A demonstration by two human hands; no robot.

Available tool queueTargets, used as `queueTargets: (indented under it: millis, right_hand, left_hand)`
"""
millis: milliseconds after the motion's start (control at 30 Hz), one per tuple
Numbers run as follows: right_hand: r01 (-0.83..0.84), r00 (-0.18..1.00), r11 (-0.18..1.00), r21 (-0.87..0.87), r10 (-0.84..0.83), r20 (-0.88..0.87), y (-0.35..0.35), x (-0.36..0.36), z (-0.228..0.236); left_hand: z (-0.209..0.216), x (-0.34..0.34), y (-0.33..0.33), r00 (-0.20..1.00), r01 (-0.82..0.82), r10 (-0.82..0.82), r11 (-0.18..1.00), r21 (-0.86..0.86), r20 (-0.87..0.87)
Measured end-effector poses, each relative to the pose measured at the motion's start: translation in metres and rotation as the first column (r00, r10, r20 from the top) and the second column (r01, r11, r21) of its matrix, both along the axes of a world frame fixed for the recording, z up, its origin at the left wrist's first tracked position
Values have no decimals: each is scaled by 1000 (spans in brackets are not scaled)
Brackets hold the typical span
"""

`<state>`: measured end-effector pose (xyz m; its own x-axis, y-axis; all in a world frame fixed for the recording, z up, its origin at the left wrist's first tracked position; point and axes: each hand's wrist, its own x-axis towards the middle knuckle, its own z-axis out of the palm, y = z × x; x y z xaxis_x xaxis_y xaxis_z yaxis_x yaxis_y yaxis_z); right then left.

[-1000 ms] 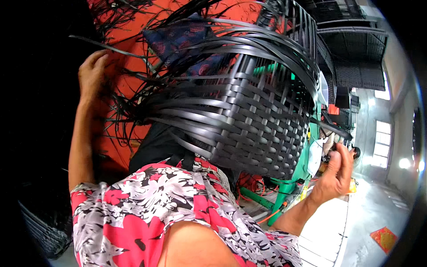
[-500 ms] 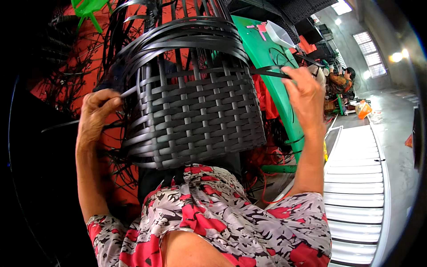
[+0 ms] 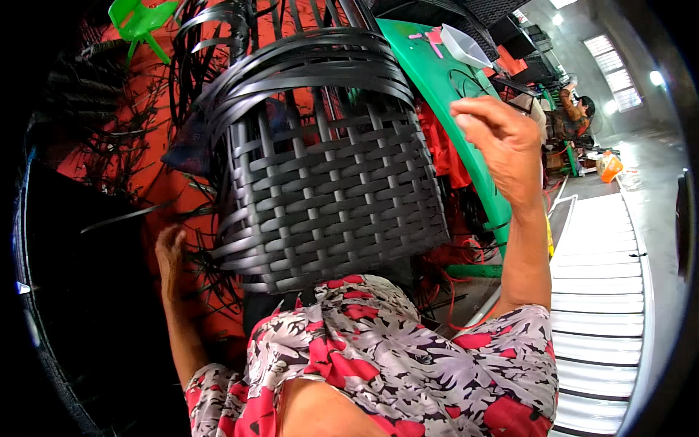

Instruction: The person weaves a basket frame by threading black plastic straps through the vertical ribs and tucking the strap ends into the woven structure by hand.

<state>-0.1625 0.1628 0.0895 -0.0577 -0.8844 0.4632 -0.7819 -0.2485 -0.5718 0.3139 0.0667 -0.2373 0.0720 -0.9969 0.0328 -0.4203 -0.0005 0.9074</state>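
A woven panel of flat black plastic strips (image 3: 342, 197) stands in front of my lap. Its lower part is closely woven, and a bundle of loose strips (image 3: 313, 69) arches across bare uprights higher up. My right hand (image 3: 502, 138) is raised in the air right of the panel, over the green table. Its fingers are bent together toward the thumb; no strip shows clearly between them. Low on the left, apart from the panel, my left hand (image 3: 170, 251) hangs near strip ends, its fingers small and smeared by motion.
The green table (image 3: 415, 69) at the right holds a white tray (image 3: 464, 48) and pink pieces. Strip scraps litter the red floor (image 3: 156, 156). A green chair (image 3: 138, 25) stands far left. Right are a white slatted frame (image 3: 597, 306), an orange bag (image 3: 609, 167) and another person (image 3: 571, 116).
My left hand has dropped down and away from the panel's left edge. My right hand has shifted slightly; the black strip stretched from the panel to it no longer shows.
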Motion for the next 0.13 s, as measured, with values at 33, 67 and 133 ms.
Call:
queueTargets:
  millis: [33, 67, 133]
  right_hand:
    - [-44, 997, 999, -25, 42, -69, -7, 1, -8]
    - [-92, 986, 995, -42, 86, -141, -16, 5, -18]
    - [-98, 970, 995, 14, 98, -224, -29, 9, -29]
  left_hand:
    - [13, -4, -14, 997, -81, 79, 986, -146, -15]
    - [29, -7, -26, 987, -163, 157, 945, -283, -43]
    - [108, -57, -32, 985, -111, 161, 869, -482, 64]
